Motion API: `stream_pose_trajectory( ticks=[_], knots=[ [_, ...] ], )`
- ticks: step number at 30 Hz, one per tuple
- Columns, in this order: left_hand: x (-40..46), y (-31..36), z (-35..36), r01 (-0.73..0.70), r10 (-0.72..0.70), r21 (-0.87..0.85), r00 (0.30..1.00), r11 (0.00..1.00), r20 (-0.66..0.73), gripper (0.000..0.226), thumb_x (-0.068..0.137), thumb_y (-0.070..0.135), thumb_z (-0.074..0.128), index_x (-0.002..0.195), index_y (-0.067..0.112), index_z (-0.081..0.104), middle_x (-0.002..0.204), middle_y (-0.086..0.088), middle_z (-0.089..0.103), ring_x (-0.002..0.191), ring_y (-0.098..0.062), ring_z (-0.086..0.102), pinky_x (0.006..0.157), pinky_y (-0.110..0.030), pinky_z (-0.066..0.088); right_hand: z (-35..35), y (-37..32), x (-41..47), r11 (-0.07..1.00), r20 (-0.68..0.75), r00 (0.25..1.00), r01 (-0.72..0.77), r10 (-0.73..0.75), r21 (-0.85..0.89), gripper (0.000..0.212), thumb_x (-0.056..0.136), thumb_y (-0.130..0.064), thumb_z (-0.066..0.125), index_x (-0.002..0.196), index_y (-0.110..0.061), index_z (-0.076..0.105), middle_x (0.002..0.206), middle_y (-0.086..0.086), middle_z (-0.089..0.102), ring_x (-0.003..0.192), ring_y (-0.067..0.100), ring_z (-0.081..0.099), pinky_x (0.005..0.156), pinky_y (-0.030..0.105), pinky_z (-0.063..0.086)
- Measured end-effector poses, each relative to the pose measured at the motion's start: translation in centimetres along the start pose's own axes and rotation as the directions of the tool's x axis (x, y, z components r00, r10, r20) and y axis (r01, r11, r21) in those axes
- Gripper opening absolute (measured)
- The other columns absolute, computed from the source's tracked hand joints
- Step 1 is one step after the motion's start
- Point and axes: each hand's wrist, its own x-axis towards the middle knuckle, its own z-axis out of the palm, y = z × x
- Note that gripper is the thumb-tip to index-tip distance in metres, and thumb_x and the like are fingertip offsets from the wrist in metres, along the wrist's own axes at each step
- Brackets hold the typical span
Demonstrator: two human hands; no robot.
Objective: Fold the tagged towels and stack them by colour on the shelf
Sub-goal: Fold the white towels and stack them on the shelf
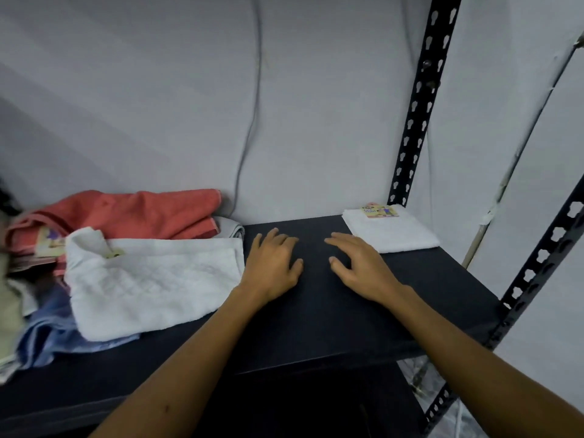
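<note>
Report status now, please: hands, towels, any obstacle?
Left hand and right hand open, holding nothing, over bare shelf. One folded white towel back right; unfolded pile left. Nothing blocking.

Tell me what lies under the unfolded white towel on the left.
A blue towel shows beneath the unfolded white towel at its lower left edge, and a red towel sits behind it. Anything else underneath is covered.
</note>
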Motion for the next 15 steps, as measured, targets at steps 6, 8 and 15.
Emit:
stream_pose_trajectory(
  ticks=[6,8,15],
  knots=[
    [-5.8,-7.6,-5.8,0.100,-0.073,0.086,0.957,0.991,-0.280,0.040,0.081,0.034,0.052,0.109,0.012,0.070,0.103,-0.004,0.071,0.101,-0.029,0.061,0.088,-0.041,0.045,4.3,-8.8,3.6,0.983,0.087,0.984,0.149,-0.158,0.109,0.044,0.096,-0.027,0.056,0.140,-0.022,0.052,0.148,-0.002,0.046,0.138,0.011,0.038,0.113,0.027,0.029],
    [-8.1,-10.2,-7.7,0.171,-0.126,0.098,0.928,0.980,-0.352,0.031,0.077,0.028,0.055,0.095,0.011,0.073,0.092,-0.004,0.072,0.090,-0.029,0.063,0.079,-0.040,0.049,5.7,-12.1,4.9,0.965,0.094,0.970,0.208,-0.225,0.159,0.043,0.095,-0.024,0.058,0.138,-0.020,0.054,0.145,-0.003,0.050,0.135,0.013,0.042,0.111,0.028,0.033],
    [-14.9,-15.9,-11.9,0.458,-0.373,0.009,0.735,0.889,-0.566,0.031,0.077,0.018,0.060,0.105,0.011,0.072,0.113,-0.012,0.068,0.105,-0.037,0.057,0.084,-0.047,0.049,9.8,-20.3,8.8,0.911,0.213,0.900,0.323,-0.379,0.257,0.059,0.088,-0.045,0.062,0.142,-0.030,0.044,0.139,-0.008,0.053,0.128,0.011,0.047,0.106,0.039,0.042]
  ],
)
